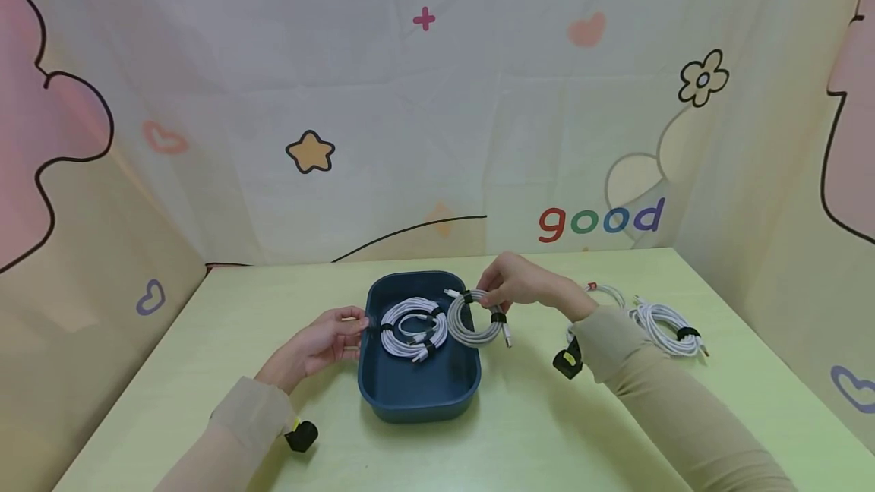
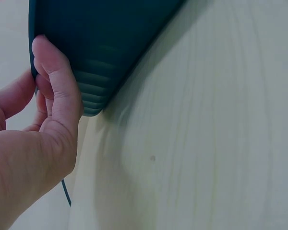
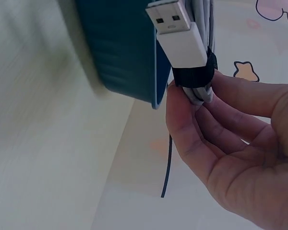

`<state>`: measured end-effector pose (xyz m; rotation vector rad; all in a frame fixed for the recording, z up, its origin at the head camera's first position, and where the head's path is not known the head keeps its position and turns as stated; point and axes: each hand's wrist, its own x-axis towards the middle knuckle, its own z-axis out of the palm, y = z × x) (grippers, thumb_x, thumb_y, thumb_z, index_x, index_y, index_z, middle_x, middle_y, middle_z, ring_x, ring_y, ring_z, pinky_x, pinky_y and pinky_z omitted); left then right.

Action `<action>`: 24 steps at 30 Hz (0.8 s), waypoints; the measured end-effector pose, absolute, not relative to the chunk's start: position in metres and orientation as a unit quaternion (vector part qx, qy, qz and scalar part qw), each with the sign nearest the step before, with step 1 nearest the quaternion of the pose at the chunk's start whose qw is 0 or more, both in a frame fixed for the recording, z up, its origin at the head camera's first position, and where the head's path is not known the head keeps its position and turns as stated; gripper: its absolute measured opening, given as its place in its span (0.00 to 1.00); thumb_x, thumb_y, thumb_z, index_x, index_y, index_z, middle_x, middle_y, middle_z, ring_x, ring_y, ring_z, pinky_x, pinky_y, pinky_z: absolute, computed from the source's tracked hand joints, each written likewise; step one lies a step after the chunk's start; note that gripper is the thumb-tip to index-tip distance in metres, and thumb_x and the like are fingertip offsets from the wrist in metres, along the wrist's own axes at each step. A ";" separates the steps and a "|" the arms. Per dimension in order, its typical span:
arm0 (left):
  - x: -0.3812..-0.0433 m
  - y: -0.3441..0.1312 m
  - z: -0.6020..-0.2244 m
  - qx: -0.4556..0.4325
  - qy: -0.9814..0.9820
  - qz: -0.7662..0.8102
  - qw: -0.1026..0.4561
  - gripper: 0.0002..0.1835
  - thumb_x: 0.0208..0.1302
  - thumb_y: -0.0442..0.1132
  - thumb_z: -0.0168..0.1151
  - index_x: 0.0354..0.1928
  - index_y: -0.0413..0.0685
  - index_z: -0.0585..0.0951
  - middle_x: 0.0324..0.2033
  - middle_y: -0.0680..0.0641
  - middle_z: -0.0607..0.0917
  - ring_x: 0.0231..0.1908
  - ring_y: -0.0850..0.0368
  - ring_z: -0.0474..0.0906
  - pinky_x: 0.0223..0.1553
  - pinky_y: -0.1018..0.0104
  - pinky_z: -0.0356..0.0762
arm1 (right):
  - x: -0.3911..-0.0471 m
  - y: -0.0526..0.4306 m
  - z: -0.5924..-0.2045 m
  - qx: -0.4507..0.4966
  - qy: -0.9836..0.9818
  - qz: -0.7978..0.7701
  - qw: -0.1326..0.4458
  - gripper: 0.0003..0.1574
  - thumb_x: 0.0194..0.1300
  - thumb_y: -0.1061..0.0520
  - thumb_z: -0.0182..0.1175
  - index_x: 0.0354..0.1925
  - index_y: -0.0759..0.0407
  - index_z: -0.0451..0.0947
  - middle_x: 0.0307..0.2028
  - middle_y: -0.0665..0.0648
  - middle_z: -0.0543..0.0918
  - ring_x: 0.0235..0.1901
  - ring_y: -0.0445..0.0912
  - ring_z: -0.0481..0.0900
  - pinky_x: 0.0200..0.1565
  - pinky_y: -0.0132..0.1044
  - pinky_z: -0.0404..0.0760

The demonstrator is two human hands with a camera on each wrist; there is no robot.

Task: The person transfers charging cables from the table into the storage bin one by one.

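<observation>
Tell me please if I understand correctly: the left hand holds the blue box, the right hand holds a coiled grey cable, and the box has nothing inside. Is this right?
Not quite: the box is not empty. The head view shows coiled white cable inside it. The left hand does hold the blue box, and the right hand a coiled grey cable.

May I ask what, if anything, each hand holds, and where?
The right hand pinches a gray cable coil near a black tie; the left hand, the bin's rim.
</observation>
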<state>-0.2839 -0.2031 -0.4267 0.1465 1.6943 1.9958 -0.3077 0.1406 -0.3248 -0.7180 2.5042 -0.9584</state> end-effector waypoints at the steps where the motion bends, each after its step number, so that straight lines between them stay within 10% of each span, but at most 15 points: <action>1: -0.284 -0.203 -0.427 0.054 0.624 0.736 0.257 0.03 0.73 0.33 0.48 0.45 0.44 0.68 0.30 0.54 0.80 0.27 0.63 0.79 0.33 0.68 0.81 | -0.307 0.139 -0.325 -0.254 0.887 -0.339 0.182 0.11 0.62 0.64 0.63 0.43 0.68 0.82 0.32 0.61 0.86 0.26 0.43 0.79 0.35 0.36 0.84; 24: -0.286 -0.203 -0.428 0.054 0.629 0.732 0.255 0.03 0.73 0.35 0.50 0.44 0.45 0.69 0.30 0.55 0.80 0.27 0.63 0.78 0.33 0.68 0.81 | -0.302 0.099 -0.330 -0.279 0.883 -0.326 0.191 0.10 0.62 0.63 0.63 0.43 0.65 0.83 0.33 0.58 0.86 0.26 0.42 0.78 0.35 0.41 0.85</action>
